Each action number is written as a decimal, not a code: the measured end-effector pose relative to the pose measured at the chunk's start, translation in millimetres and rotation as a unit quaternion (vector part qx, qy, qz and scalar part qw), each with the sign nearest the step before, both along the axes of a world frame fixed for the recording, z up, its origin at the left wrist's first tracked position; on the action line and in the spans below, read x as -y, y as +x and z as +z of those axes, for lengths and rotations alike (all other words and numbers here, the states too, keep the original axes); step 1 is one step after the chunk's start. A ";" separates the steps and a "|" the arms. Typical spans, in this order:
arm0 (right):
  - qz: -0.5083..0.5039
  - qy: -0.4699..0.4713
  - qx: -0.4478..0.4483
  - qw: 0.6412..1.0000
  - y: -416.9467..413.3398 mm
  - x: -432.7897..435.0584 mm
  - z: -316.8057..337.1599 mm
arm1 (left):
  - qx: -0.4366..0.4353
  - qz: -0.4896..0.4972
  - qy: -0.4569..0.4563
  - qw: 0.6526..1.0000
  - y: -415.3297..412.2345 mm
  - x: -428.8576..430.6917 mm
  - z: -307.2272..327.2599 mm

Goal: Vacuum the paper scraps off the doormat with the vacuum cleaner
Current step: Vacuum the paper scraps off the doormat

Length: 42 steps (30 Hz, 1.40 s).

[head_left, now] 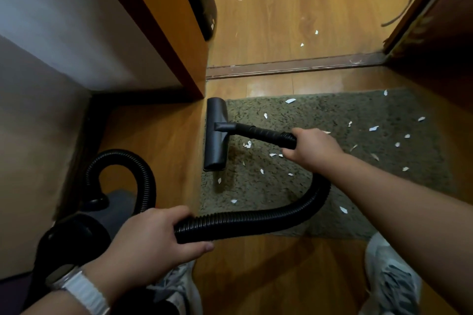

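Vacuum body [74, 235]: dark and dim, low beside the left wrist; details hard to tell.
Left hand [151, 235]: fingers wrapped around the ribbed hose [256, 220], thumb along its underside, taking up the slack.
Floor head [216, 135]: ahead and left of the right hand, lying along the doormat's left edge, partly on the wooden floor [163, 130].
Right hand [312, 147]: closed around the wand grip [271, 134], steering the head.
Doormat [332, 186]: spreads under and to the right of the right hand.
Paper scraps [373, 128]: scattered white bits, mostly right of the right hand, a few just below the head.
Doing it well: I judge slow, overlapping strokes rightward work best, head flat on the pile, hose kept loose so the mat does not drag.
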State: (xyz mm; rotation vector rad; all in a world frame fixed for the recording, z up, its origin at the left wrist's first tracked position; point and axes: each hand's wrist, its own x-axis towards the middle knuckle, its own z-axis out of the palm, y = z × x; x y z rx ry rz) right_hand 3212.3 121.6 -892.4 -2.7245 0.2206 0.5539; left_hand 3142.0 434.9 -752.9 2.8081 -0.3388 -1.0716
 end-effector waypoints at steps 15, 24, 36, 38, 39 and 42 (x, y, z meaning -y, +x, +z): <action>-0.020 -0.044 0.011 0.999 8.8 12.1 -3.5 | 0.034 0.009 -0.031 0.999 2.8 14.1 -11.3; 0.010 -0.077 -0.002 0.997 12.4 -10.8 -17.5 | 0.042 -0.041 -0.005 0.998 19.2 -3.5 -39.2; 0.047 -0.097 0.035 0.994 4.2 -21.9 -24.3 | 0.057 -0.090 -0.009 0.994 27.2 -17.8 -62.1; 0.052 -0.099 0.040 0.993 3.2 -21.3 -25.0 | 0.058 -0.090 -0.011 0.994 27.2 -17.0 -63.2; 0.056 -0.100 0.043 0.992 2.7 -20.6 -24.9 | 0.058 -0.091 -0.013 0.994 27.2 -16.6 -64.0; 0.069 -0.098 0.052 0.991 0.4 -17.9 -24.4 | 0.054 -0.096 -0.015 0.994 26.1 -15.6 -66.2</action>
